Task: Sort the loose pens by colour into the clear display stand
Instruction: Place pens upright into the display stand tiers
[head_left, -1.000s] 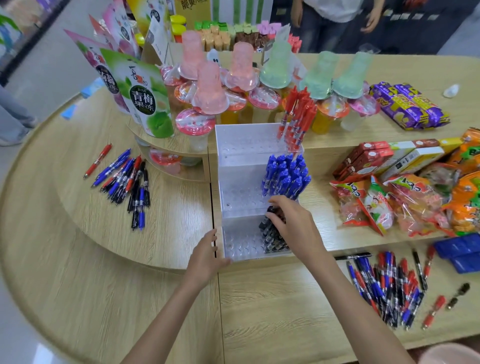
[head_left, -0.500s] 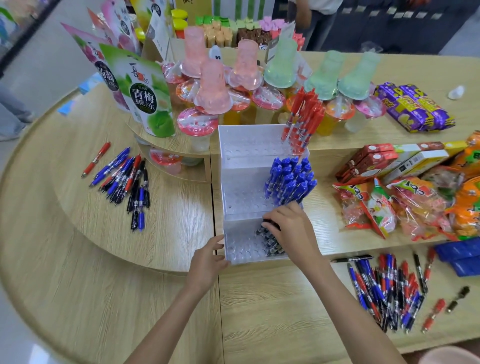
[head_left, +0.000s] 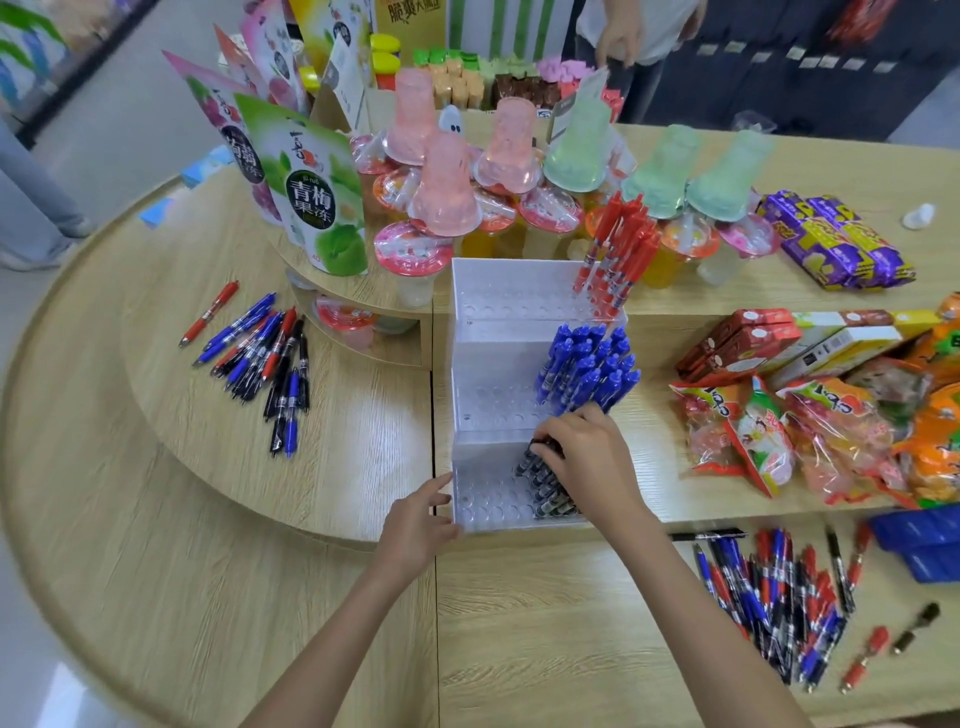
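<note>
floor (head_left: 130, 130): pale, glossy, far left | counter (head_left: 130, 519): light wood, curved rim sweeping round the left, stepped in levels, a seam (head_left: 435, 649) running near to far | small round two-tier shelf (head_left: 358, 307): same wood, left of centre | far right: dark racks (head_left: 779, 93) with pale labels | light: soft, even, glare on the floor near left

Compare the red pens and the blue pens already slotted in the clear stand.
The red plastic pens stand in the top rear tier of the clear acrylic display stand; the blue plastic pens stand in the middle tier, one step lower. The blue bunch looks larger than the red. Both sit at their tier's right end, leaning right.
</note>
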